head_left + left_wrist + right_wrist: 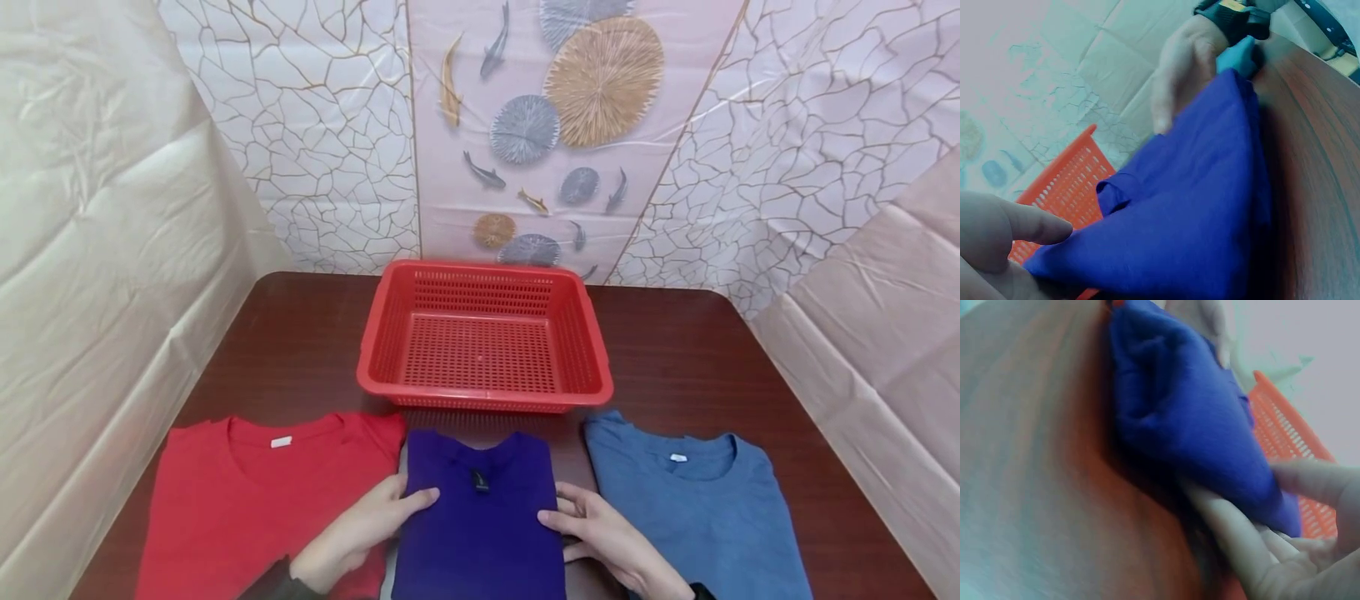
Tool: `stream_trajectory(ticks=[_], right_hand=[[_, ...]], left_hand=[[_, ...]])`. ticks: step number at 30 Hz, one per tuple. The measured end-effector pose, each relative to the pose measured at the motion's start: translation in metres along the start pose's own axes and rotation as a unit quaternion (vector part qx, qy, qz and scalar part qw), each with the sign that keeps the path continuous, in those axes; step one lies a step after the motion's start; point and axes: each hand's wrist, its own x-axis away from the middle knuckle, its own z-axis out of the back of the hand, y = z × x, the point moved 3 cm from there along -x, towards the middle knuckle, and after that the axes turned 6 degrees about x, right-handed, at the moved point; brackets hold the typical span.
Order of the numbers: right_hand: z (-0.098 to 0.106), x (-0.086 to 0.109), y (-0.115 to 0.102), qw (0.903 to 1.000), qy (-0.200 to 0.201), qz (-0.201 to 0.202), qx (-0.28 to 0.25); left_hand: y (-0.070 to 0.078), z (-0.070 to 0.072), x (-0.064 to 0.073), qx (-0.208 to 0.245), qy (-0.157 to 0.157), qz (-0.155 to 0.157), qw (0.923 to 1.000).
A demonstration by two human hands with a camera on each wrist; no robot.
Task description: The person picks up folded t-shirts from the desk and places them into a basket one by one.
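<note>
A folded purple T-shirt with a dark neck label lies between a red T-shirt and a blue T-shirt. My left hand pinches its left edge, thumb on top and the other fingers hidden beneath the cloth. At the opposite edge my right hand grips it the same way. In the right wrist view, fingers reach under the purple fold while the thumb presses from above. The left wrist view shows the purple cloth bulging between both hands.
Behind the shirts, a red plastic basket with slotted walls stands on the dark wooden table, nothing inside it. Patterned sheets hang at the back and both sides.
</note>
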Motion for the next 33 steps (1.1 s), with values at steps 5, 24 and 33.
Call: stream_trajectory(ticks=[5,24,33], right_hand=[[-0.002,0.002,0.003,0.9997,0.018,0.001,-0.015],[0.012,0.027,-0.129,0.9944,0.003,0.102,-0.027],[0.055,-0.030,-0.182,0.9932,0.051,0.104,0.005]], left_hand=[[-0.003,0.003,0.002,0.046,-0.011,-0.004,0.9989],[0.127,0.020,0.015,0.036,-0.043,-0.082,0.9951],[0.180,0.047,-0.060,0.024,0.033,-0.073,0.9965]])
